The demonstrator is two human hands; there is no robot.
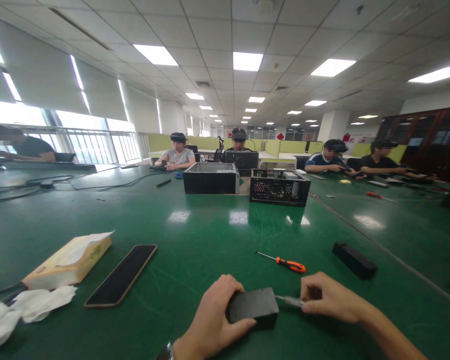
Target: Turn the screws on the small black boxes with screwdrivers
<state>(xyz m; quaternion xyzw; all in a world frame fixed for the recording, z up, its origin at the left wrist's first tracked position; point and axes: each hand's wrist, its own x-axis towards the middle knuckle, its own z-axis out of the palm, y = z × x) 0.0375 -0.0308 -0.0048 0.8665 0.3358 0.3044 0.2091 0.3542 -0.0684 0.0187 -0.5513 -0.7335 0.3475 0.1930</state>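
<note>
Black block [255,304] looks stiff, best taken by its sides, where the left hand [216,316] clasps it; the right hand [328,298] pinches a clear-handled screwdriver [293,301].

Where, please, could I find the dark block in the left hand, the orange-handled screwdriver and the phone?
Dark block [253,305]: head view, on its top face.
Orange-handled screwdriver [287,263]: head view, on its handle.
Phone [122,275]: head view, on the middle of its dark screen.

Phone [122,276], orange screwdriver [291,265] on green table [206,245]
</note>
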